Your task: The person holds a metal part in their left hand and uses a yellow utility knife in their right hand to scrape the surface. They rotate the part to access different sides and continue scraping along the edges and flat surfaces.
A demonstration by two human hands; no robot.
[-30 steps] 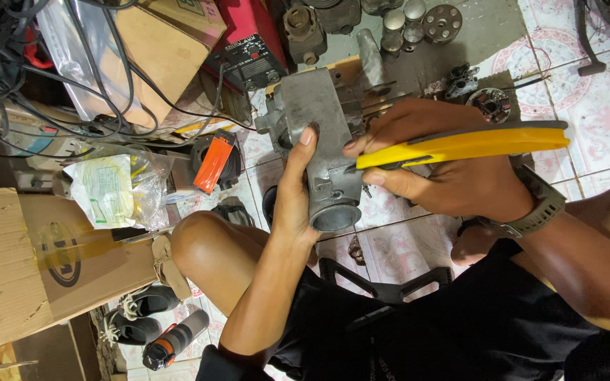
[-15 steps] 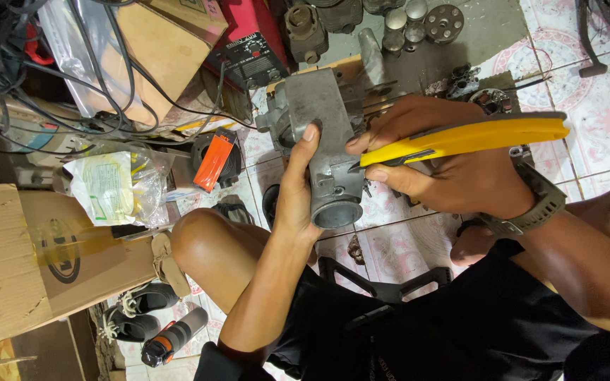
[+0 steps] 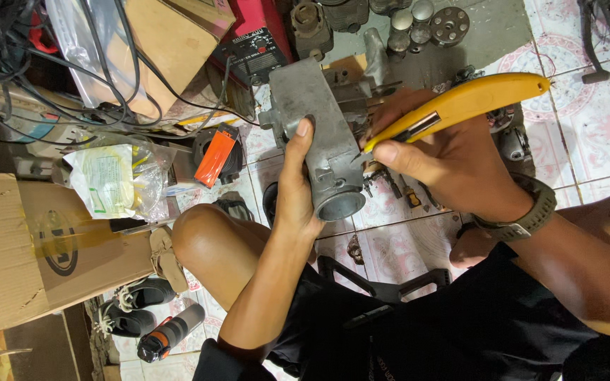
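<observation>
My left hand [image 3: 296, 185] grips a grey cast-metal engine part [image 3: 319, 137] with a round open bore at its near end, held above the tiled floor. My right hand [image 3: 446, 159], with a grey watch on its wrist, holds a yellow utility knife [image 3: 460, 106]. The knife's blade tip rests against the right side of the metal part, just beside my left thumb. My bare left knee [image 3: 210, 243] is below the left hand.
A cardboard box [image 3: 30, 247] sits at the left, a plastic bag with paper [image 3: 118, 180] and an orange-black tool [image 3: 217, 155] beside it. Tangled cables [image 3: 51, 77], a red machine [image 3: 259, 35] and metal engine parts [image 3: 418, 21] lie farther away. Shoes [image 3: 132, 307] and a bottle [image 3: 171, 331] lie below.
The knife and my right hand have shifted slightly along the metal part's side; my left hand keeps the same grip.
</observation>
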